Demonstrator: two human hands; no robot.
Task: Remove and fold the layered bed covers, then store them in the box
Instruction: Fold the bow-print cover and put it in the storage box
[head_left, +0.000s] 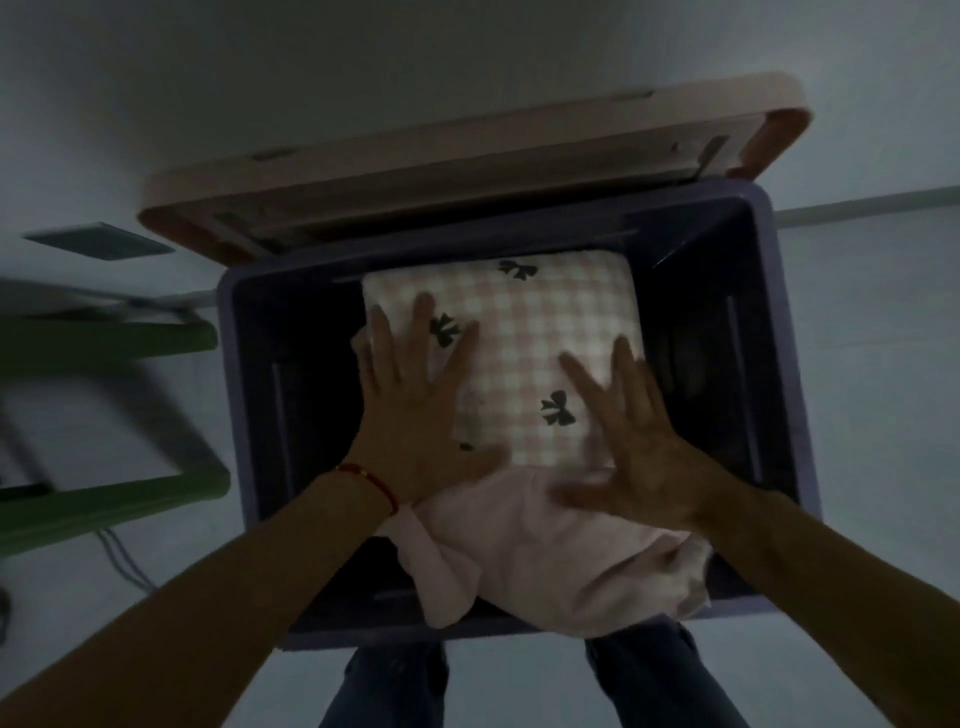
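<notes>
Pressing the folded covers down into the box, by the look of it, with storing nearly done. Best done with flat palms and even weight on both sides, so the checked cover sinks level rather than tipping toward one wall. Worth tucking in the plain pink cover next, since its near edge spills over the box rim at the lower centre of the frame and would likely catch under the lid. Pushing that loose fold inward before closing, not downward, should keep the stack tidy.

Left hand, centre-left of the frame: fully spread, fingers straight, palm down on the left part of the checked cover, gripping nothing. A red cord bracelet at its wrist. Right hand, centre-right: likewise spread wide with straight fingers, laid over the right part of the same cover and the top of the pink one; slightly blurred, so firm contact hard to confirm.

Checked cover, pink-and-white with dark bows, folded into a thick pad in the middle of the dark purple box, clear of the side walls. Pink cover nearer the bottom of the frame, partly under the checked one. Lid propped open behind the box, upper centre. A green frame on the floor at the left edge, blurred.
</notes>
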